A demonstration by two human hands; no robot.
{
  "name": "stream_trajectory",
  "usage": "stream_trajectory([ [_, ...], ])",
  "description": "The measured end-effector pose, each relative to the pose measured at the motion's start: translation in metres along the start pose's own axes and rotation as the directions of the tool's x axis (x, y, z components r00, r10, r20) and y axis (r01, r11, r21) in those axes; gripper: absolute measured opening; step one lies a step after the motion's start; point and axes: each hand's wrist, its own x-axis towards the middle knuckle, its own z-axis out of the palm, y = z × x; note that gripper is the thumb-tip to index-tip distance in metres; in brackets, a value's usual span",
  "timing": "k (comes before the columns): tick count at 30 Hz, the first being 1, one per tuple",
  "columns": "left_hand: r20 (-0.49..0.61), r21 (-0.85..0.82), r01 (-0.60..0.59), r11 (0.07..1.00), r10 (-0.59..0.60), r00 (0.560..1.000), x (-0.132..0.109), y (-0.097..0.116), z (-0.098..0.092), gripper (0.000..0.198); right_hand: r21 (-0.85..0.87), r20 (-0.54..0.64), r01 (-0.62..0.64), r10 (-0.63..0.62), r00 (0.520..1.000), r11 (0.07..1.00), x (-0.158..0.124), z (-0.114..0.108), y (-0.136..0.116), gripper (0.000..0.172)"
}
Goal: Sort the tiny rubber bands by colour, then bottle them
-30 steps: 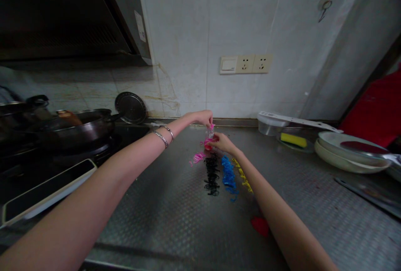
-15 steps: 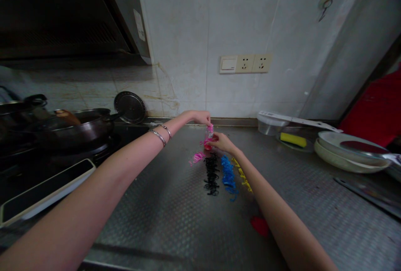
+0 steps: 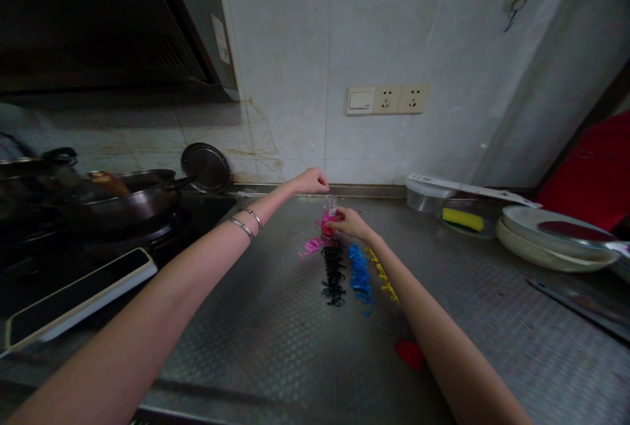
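Note:
My right hand (image 3: 350, 223) is wrapped around a small clear jar (image 3: 330, 203) standing upright near the back of the metal counter. Pink and red contents show through its wall. Just above and to the left of the jar's mouth, my left hand (image 3: 312, 181) is closed, fingers curled; whatever they hold, if anything, is hidden. A little heap of pink bands (image 3: 312, 246) lies in front of the jar. Rows of black bands (image 3: 334, 275), blue bands (image 3: 360, 274) and yellow bands (image 3: 382, 274) lie nearby, the yellow partly behind my right forearm.
A red object (image 3: 409, 354) lies beside my right forearm. To the right are a plastic container (image 3: 423, 197), a yellow sponge (image 3: 462, 220), stacked bowls (image 3: 551, 248) and a dark flat utensil (image 3: 575, 303). At left stand a pan (image 3: 132, 205) on the stove and a white-edged device (image 3: 81, 294).
My left hand has lifted from the jar's mouth and moved slightly left. The pink at the jar's top no longer shows there. My right hand keeps its hold.

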Motion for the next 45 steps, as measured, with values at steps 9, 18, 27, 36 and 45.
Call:
stream_trajectory([
  [9, 0.084, 0.180, 0.154, 0.972, -0.171, 0.982, -0.033, -0.044, 0.072, 0.020, -0.009, -0.003, -0.013, 0.013, 1.000, 1.000, -0.001, -0.001, -0.003, 0.028],
  [18, -0.033, 0.249, 0.284, 0.926, -0.285, 0.958, -0.049, -0.042, 0.098, 0.022, -0.021, -0.009, -0.022, 0.022, 1.000, 1.000, -0.002, -0.002, -0.005, 0.031],
  [27, -0.218, 0.064, 0.290, 0.955, -0.270, 0.938, -0.043, -0.043, 0.086, 0.021, -0.019, -0.002, 0.000, 0.000, 1.000, 1.000, -0.002, -0.003, -0.005, 0.031],
  [36, -0.418, -0.004, 0.023, 1.000, -0.022, 0.908, -0.030, 0.003, 0.029, 0.020, -0.018, -0.005, 0.001, -0.001, 1.000, 1.000, 0.000, -0.001, -0.002, 0.028],
  [45, -0.284, 0.241, -0.098, 0.966, 0.167, 0.944, -0.022, 0.009, 0.025, 0.019, -0.017, -0.008, 0.010, -0.010, 1.000, 1.000, 0.000, 0.000, -0.002, 0.027],
])
